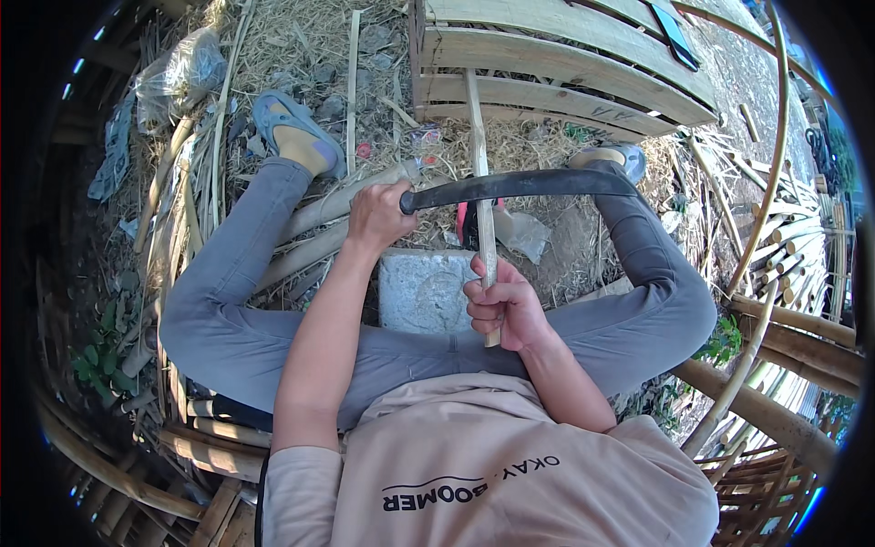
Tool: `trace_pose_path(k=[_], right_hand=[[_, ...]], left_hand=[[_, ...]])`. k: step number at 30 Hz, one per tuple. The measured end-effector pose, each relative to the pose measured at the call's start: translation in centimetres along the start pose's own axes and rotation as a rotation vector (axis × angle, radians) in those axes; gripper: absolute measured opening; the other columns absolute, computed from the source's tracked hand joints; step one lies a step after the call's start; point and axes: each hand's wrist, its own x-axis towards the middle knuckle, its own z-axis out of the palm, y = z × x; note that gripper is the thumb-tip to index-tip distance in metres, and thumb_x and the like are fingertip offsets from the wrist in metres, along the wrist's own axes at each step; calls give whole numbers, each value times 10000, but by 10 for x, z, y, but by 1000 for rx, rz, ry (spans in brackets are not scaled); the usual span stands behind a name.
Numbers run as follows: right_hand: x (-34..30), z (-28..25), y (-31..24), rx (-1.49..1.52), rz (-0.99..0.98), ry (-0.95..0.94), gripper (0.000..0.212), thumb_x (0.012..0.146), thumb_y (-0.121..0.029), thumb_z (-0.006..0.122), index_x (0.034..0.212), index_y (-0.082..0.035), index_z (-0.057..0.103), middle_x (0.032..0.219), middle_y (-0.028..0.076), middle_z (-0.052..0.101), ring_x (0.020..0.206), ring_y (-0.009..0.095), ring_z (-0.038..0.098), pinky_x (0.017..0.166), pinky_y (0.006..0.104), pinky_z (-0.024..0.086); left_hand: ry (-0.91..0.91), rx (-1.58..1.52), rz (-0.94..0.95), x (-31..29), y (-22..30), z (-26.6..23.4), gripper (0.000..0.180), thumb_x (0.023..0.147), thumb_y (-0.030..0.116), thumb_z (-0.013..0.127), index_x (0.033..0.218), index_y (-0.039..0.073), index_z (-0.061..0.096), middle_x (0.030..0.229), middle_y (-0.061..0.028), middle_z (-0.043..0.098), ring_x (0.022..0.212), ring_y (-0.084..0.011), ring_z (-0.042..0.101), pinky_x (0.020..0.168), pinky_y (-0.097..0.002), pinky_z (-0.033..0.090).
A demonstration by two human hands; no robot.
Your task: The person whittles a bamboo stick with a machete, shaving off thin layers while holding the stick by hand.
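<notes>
My left hand (377,217) is closed around the handle of a machete with a long, dark, curved blade (538,186). The blade points to the right and lies across a pale bamboo strip (487,239), apparently against it. Gripped near its lower end, the strip is in my right hand (508,305), its fingers wrapped round it. From there it runs away from me to the slatted wooden crate. Just left of my right hand, a pale stone block (424,290) sits between my legs. Something red and black (468,223) shows partly behind the strip.
The slatted wooden crate (565,55) stands ahead, with a dark flat object (673,38) on top. Thick bamboo poles (342,202) lie beyond my left hand. Cut bamboo (793,239) is piled at the right. A clear plastic bag (187,71) is at the far left.
</notes>
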Motion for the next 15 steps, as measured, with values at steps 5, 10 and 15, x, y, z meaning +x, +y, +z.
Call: trace_pose_path(k=[5,10,15], right_hand=[[-2,2,5,7,7,5,358,777,99,487,1025,-151,424,714,-19,400,475,28,261,402,208,197],[-3,2,7,29,77,-50,357,779,98,489,1028,-150,426,706,-21,393,475,32,262,401,214,198],[1,7,5,47,59,-40,352,778,93,490,1028,-148,431,703,-23,388,481,34,267,403,211,195]], left_hand=[[-30,-49,148,0,3,-4,134,654,118,692,712,39,600,680,-172,650,674,-404,649,615,-494,510],[66,52,-129,-4,-17,-11,89,709,103,677,722,28,631,710,-214,650,707,-398,661,616,-465,515],[76,-34,44,4,7,-7,132,674,62,689,677,33,561,595,-178,573,623,-390,620,564,-457,467]])
